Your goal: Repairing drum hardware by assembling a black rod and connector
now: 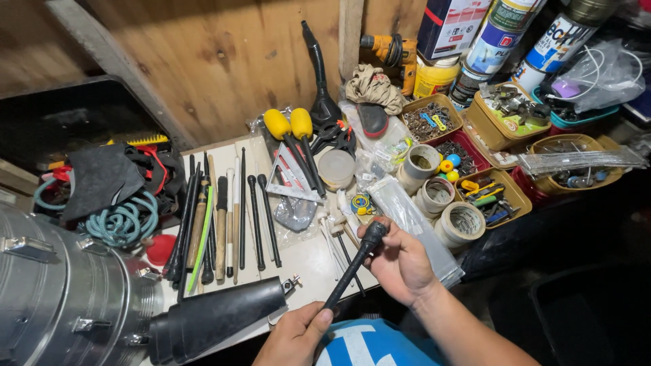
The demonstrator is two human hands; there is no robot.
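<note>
You hold a slim black ribbed rod with a thicker rounded head [352, 266] over the near edge of the pale worktop [305, 261], your landmark here. Your left hand [293, 337], below that edge, is curled shut round the rod's lower end; your right hand [399, 263], just off the worktop's right corner, is closed loosely about the head. The risk, as a judgement: the rod hangs past the edge, so a slack grip would drop it to the dark floor. Swinging it inward could sweep the row of black and wooden sticks [217, 227] lying on the worktop's left half, or knock the rolls of tape [444, 196] stacked beyond its right side.
</note>
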